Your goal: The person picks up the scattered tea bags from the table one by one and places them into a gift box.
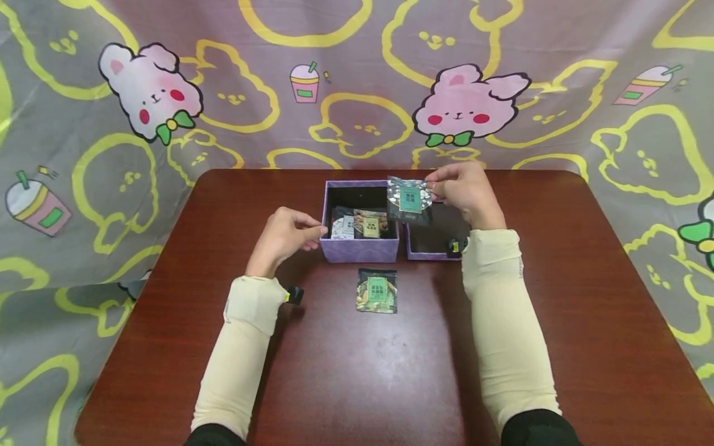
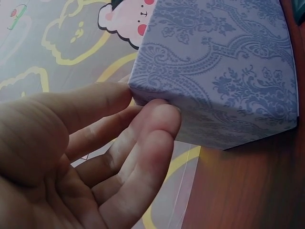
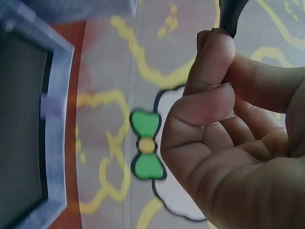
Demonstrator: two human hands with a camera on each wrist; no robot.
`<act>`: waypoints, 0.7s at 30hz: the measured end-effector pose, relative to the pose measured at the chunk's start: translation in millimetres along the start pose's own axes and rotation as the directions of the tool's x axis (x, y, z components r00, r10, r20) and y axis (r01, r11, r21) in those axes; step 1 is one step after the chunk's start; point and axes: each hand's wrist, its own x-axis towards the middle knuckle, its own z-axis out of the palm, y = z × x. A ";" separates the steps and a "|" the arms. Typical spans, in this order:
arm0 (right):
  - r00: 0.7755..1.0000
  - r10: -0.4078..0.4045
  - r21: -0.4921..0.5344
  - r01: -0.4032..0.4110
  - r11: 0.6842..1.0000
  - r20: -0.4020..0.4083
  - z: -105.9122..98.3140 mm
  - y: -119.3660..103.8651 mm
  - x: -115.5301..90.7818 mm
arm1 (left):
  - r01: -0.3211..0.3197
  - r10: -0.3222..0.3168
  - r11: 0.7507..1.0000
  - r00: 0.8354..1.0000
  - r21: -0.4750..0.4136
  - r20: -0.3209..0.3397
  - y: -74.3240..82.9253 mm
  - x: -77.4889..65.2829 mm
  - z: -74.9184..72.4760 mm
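Note:
My right hand (image 1: 465, 191) pinches a dark sachet (image 1: 410, 201) with a teal label by its right edge. This sachet hangs above the right side of a purple patterned box (image 1: 359, 251), covering that corner. In the right wrist view only a dark bit of the sachet (image 3: 231, 16) shows at the fingertips. My left hand (image 1: 286, 238) grips the box at its front left corner, thumb at the rim and fingers on the outer wall (image 2: 219, 71). Inside the box lie a white sachet (image 1: 342, 227) and a brown sachet (image 1: 370, 224) with a yellow label.
Right beside the box, a purple lid (image 1: 426, 255) lies with its dark inside up, partly behind the right wrist. A green-labelled sachet (image 1: 377, 291) lies flat on the brown table (image 1: 390, 378) in front of the box. A patterned cloth (image 1: 357, 80) hangs behind the table.

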 end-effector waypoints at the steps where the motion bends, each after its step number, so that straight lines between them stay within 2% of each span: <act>1: 1.000 -0.001 0.006 0.001 1.000 0.008 4.4 -1.7 1.7 | -0.002 0.002 1.000 1.000 -0.001 -0.002 -0.3 -0.1 -0.3; 9: 1.000 -0.006 0.046 0.005 0.999 0.027 28.9 -10.8 10.6 | 0.027 -0.027 1.000 1.000 -0.013 -0.002 -3.8 -2.8 -0.6; 21: 0.998 -0.044 0.086 0.040 0.995 0.049 54.6 -24.0 19.5 | 0.005 -0.005 1.000 1.000 -0.016 -0.008 -2.8 -0.9 0.9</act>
